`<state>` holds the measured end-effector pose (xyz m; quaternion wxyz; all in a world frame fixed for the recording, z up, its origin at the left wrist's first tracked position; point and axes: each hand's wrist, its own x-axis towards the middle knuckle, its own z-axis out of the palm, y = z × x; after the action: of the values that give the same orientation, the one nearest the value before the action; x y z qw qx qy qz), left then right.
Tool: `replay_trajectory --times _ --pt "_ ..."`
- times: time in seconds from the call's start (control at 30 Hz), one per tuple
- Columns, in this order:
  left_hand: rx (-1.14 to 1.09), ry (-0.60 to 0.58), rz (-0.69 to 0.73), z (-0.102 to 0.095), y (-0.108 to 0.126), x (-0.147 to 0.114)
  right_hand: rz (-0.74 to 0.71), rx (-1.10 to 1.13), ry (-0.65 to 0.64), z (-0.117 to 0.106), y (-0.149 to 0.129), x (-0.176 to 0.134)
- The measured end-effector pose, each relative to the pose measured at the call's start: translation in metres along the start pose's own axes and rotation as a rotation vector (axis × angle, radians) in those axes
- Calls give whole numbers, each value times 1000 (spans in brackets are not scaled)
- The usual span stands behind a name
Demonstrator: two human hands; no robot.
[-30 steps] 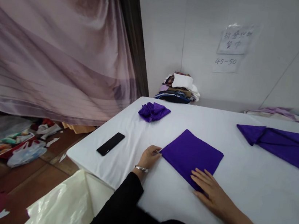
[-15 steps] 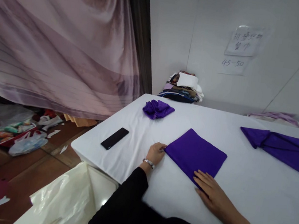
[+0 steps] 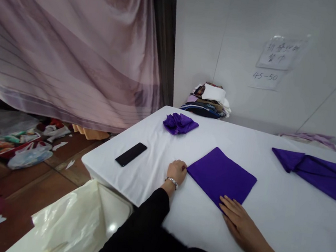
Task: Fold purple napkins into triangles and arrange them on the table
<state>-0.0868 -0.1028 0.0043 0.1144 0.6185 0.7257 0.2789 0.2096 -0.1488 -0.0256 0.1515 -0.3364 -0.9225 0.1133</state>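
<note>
A purple cloth napkin (image 3: 221,176), folded into a flat square, lies on the white-covered table with one corner pointing toward me. My left hand (image 3: 177,172), a bracelet at its wrist, has its fingers curled in a pinch at the napkin's left corner. Over the near corner, my right hand (image 3: 236,217) rests flat with fingers stretched out, pressing on the cloth. Farther back sits a second purple napkin (image 3: 180,124), bunched into pleats. On the right lies another purple napkin (image 3: 325,173), folded long with a pointed end.
A black phone (image 3: 131,154) lies left of my hands on the table (image 3: 289,237). Beyond the far edge is a stack of folded clothes (image 3: 210,100) against the wall. Paper signs (image 3: 278,53) hang above. A pale plastic sheet (image 3: 75,221) covers something at lower left, beside a chair.
The view has shifted slightly, moving everything on the table a little to the right. My left fingers look more curled at the corner; the right hand stays on the near corner.
</note>
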Motion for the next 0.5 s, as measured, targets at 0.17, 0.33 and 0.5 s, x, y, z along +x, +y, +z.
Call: replay_trajectory --times 0.17,0.33,0.5 --pt "39 12 -2 -3 1 -1 11 10 -44 -1 0 -3" --pt "19 10 88 -8 17 -6 51 6 -131 -5 -4 -3" --pt "87 -150 366 4 37 -14 54 66 -177 -12 -5 -4"
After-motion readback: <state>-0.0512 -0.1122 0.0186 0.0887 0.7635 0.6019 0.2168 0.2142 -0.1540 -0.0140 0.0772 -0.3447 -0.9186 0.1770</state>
